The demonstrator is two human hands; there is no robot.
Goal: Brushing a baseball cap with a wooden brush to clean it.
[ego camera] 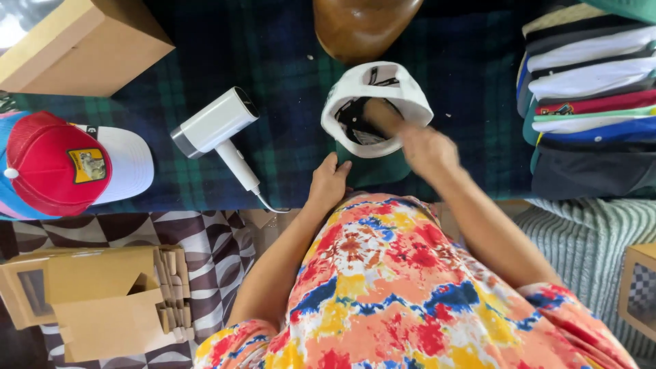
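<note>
A white cap (383, 85) lies upside down on the dark plaid cloth (273, 48), its dark inside facing up. My right hand (417, 140) reaches into the cap, fingers pressed inside against its lining, and looks blurred. My left hand (329, 181) rests flat near the table's front edge, touching the cap's green brim (372, 171). A white handheld steamer (217, 130) lies to the left of the cap, its cord running off the front edge.
A brown wooden head form (362, 24) stands behind the cap. A stack of folded caps (591, 89) fills the right side. A red and white cap (65, 164) sits at the left, a cardboard box (75, 44) behind it. Flat cardboard pieces (102, 301) lie on the patterned floor.
</note>
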